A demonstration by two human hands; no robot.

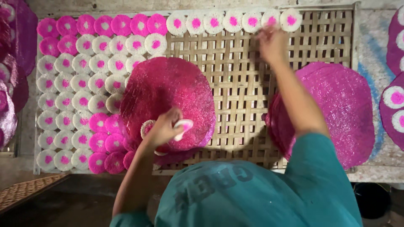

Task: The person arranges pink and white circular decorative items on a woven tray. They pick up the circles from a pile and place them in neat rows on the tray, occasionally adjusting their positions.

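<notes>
Meanwhile pinching a thin white-and-pink disc (184,125) in left hand (165,129) over the pink round tray (168,94), probably light and brittle, best edge-held; reaching right hand (272,42), grip blurred beyond telling, toward bamboo rack (235,80).

A stack of large magenta sheets (336,109) is shown right of the lower grip, laid on a concrete ledge (372,38). A woven mat (25,191) is seen below-left, a dark bucket (372,199) below-right.
</notes>
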